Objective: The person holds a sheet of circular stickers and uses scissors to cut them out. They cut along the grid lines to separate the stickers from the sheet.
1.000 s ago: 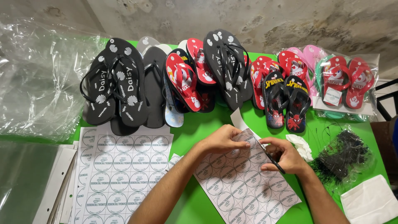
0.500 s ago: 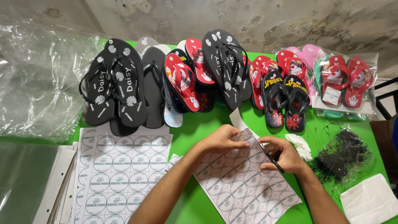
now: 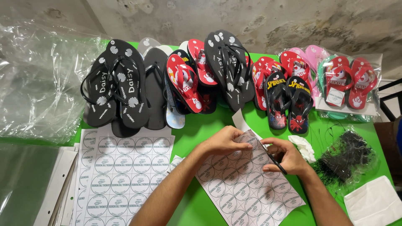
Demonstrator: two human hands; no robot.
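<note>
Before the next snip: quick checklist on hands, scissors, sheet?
1. Left hand pins the label sheet flat: ok.
2. Right hand grips the scissors: ok.
3. Blades lined up between label rows: cannot tell, hand hides them.
4. Left fingers away from the blades: cannot tell, very close.
5. Sheet lies on the green table, free of the flip-flops: ok.
6. Spare label sheets out of the way: ok.

A sheet of round white labels (image 3: 247,184) lies on the green table (image 3: 197,129) under both hands. A stack of like label sheets (image 3: 121,175) lies at left. Clear plastic bags (image 3: 37,83) sit far left; a bagged sandal pair (image 3: 349,86) with a white tag at right; a small bag of black ties (image 3: 347,157) below it.
</note>
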